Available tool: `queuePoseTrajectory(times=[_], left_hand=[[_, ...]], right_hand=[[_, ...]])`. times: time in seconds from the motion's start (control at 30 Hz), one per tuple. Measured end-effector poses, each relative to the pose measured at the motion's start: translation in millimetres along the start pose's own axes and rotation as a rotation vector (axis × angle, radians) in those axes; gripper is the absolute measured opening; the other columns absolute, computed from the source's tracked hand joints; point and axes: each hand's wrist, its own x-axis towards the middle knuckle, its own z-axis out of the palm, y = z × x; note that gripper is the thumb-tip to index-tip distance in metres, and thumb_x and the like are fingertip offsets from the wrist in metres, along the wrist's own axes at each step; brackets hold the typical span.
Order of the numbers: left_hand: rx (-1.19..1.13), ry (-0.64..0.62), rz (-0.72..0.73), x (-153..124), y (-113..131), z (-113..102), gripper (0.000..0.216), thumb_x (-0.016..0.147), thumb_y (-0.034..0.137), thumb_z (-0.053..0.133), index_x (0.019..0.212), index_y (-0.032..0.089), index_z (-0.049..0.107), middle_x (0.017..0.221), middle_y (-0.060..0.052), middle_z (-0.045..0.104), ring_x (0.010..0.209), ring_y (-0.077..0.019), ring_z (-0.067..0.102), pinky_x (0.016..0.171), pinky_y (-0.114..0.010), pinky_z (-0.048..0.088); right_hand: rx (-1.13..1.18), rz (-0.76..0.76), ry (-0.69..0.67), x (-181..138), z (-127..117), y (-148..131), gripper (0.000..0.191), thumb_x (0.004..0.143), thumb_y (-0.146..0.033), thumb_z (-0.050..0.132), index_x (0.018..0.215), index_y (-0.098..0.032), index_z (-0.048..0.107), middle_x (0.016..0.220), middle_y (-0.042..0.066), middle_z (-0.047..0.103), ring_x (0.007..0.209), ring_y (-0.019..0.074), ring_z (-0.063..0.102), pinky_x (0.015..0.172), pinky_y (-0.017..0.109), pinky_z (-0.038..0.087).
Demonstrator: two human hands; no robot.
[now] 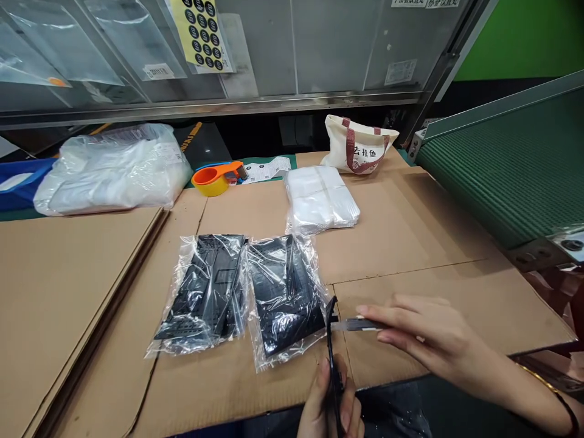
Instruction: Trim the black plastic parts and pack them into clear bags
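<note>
My left hand [331,404] at the bottom edge pinches a thin black plastic part [331,340] held upright on its edge. My right hand [424,337] reaches in from the right, fingers closed on a small grey blade-like tool [353,325] whose tip touches the top of the black part. Just left of the hands lie two clear bags with black plastic parts inside, one bag [285,298] beside my left hand and another bag [205,292] further left.
Cardboard sheets [410,243] cover the table. A stack of clear bags [322,198], an orange tape dispenser [216,177], a canvas tote [358,146] and a large white-filled plastic bag [114,170] sit at the back. A green conveyor belt [511,164] runs on the right.
</note>
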Motion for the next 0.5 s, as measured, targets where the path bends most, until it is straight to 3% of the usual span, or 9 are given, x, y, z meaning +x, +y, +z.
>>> queuePoseTrajectory(times=[0.13, 0.5], left_hand=[[-0.02, 0.025, 0.033, -9, -3, 0, 0.033, 0.093, 0.05, 0.045, 0.085, 0.023, 0.062, 0.045, 0.008, 0.031, 0.034, -0.0063, 0.017, 0.041, -0.013, 0.034], [-0.026, 0.125, 0.037, -17, -1, 3, 0.033, 0.091, 0.048, 0.05, 0.084, 0.022, 0.067, 0.046, 0.006, 0.038, 0.037, -0.0067, 0.019, 0.041, -0.016, 0.033]], right_hand=[[-0.181, -0.136, -0.03, 4, 2, -9, 0.046, 0.096, -0.022, 0.05, 0.14, -0.035, 0.046, 0.072, 0.001, 0.06, 0.058, 0.0148, 0.054, 0.051, 0.026, 0.038], [-0.437, -0.211, -0.033, -2, 2, -20, 0.04, 0.098, -0.017, 0.046, 0.138, -0.021, 0.048, 0.072, 0.0, 0.056, 0.058, 0.0121, 0.051, 0.051, 0.026, 0.034]])
